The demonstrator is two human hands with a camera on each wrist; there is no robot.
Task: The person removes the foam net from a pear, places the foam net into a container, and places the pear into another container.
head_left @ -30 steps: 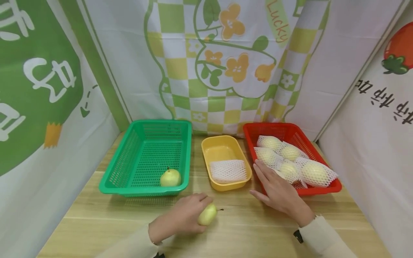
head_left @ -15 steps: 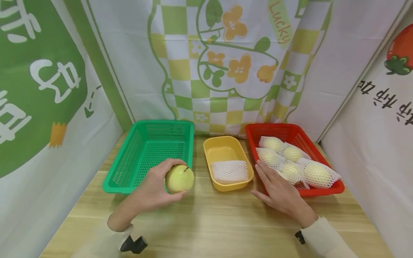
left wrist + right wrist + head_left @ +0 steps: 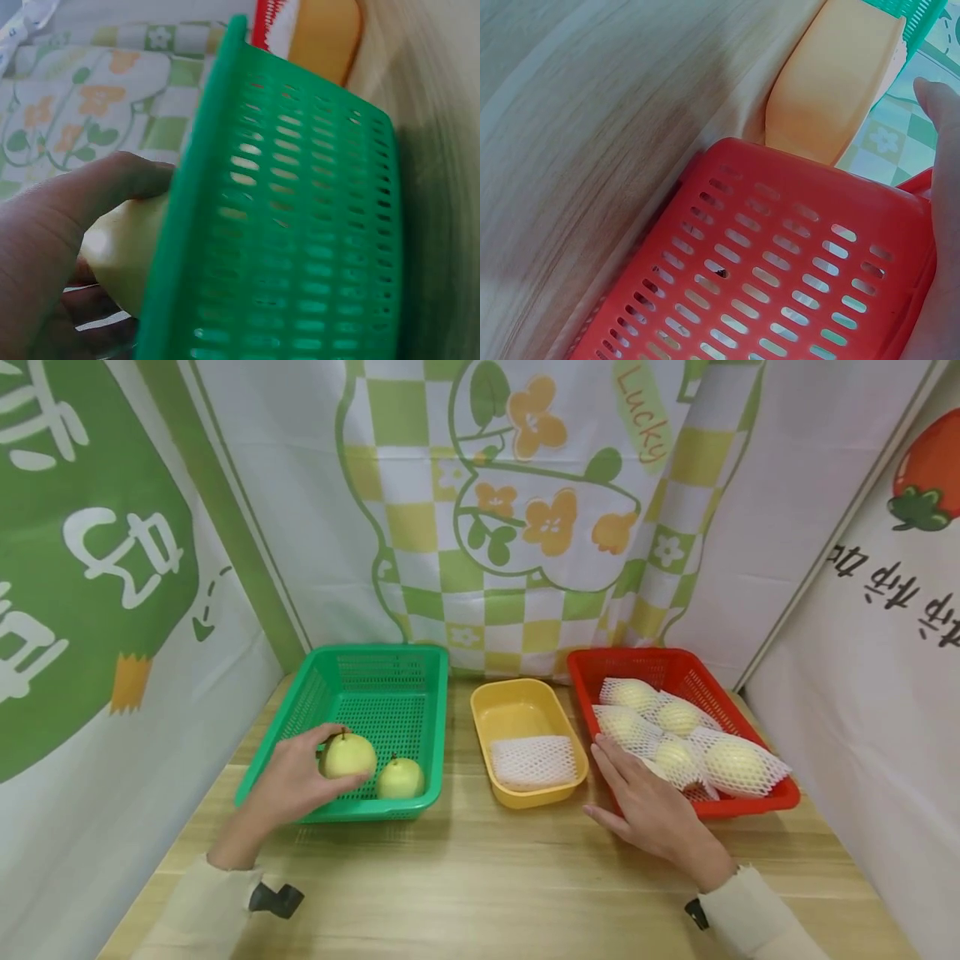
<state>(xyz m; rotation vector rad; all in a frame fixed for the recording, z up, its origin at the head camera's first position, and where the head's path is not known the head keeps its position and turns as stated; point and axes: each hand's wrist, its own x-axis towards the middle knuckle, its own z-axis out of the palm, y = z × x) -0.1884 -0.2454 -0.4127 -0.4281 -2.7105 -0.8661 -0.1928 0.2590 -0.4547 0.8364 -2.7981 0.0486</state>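
Observation:
My left hand (image 3: 296, 777) grips a yellow-green pear (image 3: 348, 756) inside the near left part of the green basket (image 3: 433, 718). In the left wrist view the thumb curves over the held pear (image 3: 127, 247), and the basket wall hides part of it. A second pear (image 3: 401, 778) lies to its right in the same basket. My right hand (image 3: 656, 806) rests with extended fingers on the near left rim of the red basket (image 3: 780, 797). Several pears in white foam nets (image 3: 735, 764) fill that basket; the hand covers some of them.
Between the two baskets stands a yellow tray (image 3: 517, 714) with flat white foam nets (image 3: 532, 762) in its near half. All the containers sit on a wooden table (image 3: 480, 885). Printed cloth (image 3: 510, 618) hangs behind them, with printed walls at both sides.
My left hand has carried the pear from the table in front of the tray, leftward and over the green basket's rim, into the basket. The right hand has stayed on the red basket.

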